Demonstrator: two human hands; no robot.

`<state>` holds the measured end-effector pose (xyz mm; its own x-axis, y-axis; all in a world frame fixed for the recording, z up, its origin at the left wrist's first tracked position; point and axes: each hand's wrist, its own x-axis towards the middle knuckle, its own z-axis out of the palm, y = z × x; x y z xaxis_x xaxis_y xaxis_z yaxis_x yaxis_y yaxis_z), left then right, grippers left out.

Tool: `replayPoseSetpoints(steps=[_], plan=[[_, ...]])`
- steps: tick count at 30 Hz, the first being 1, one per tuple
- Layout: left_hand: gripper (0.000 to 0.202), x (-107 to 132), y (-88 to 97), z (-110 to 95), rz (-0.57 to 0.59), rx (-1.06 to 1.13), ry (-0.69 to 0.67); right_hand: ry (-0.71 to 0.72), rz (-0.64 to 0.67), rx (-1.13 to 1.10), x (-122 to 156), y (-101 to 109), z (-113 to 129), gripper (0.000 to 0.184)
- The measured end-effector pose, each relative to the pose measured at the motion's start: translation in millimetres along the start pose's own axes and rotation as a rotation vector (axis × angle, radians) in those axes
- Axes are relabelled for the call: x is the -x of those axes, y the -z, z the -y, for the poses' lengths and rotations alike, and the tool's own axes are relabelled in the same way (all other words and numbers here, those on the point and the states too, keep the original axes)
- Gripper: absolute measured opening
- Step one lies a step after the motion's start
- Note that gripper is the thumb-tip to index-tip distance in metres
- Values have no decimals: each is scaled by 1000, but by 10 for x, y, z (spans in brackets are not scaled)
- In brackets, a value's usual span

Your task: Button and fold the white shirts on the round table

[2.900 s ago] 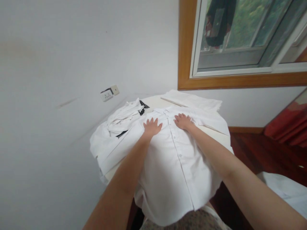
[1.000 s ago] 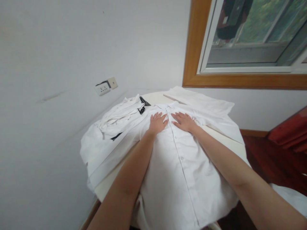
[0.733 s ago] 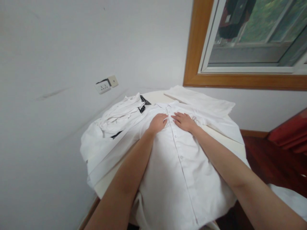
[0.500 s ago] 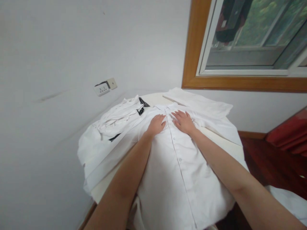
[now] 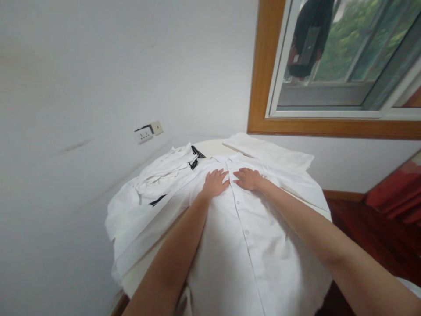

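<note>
A white button-up shirt (image 5: 226, 245) lies front up with its collar at the far end and its buttoned placket running toward me. My left hand (image 5: 215, 182) rests flat on the upper chest, left of the placket, fingers spread. Just right of the placket, my right hand (image 5: 247, 178) lies palm down on the cloth with its fingers stretched out. Neither hand grips the fabric. The sleeves reach out to both sides over the round pale table (image 5: 210, 146).
Crumpled white cloth (image 5: 164, 169) with black striped patches is heaped at the left by the wall. A folded white cloth (image 5: 269, 149) lies at the back right. Behind are a wall socket (image 5: 144, 135) and a wood-framed window (image 5: 258, 87). Red fabric (image 5: 397, 188) hangs at the right.
My right hand has turned, its fingers now pointing more to the left toward the placket. The left hand stays nearly in place on the shirt. The camera view has tilted slightly upward.
</note>
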<state>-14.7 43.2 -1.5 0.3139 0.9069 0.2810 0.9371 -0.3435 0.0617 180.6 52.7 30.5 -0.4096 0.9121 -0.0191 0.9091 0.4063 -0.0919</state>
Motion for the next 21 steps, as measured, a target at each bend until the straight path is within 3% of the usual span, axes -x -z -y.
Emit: replayPoseSetpoints(steps=[3,6,8,14,21], plan=[[42,-17,40,4,-58,12,13,-52,-98,-3,-147,51,81,43],[42,-47,56,-11,-151,20,59,-126,-208,-33,-247,-100,195,48],[45,-64,32,-31,-184,14,64,-150,-192,-57,-278,-236,251,53],[48,-105,-83,-65,-13,44,102,-168,-114,-93,-306,-345,253,55],[52,-121,-63,-32,71,44,81,-172,-83,-107,-324,-320,221,57]])
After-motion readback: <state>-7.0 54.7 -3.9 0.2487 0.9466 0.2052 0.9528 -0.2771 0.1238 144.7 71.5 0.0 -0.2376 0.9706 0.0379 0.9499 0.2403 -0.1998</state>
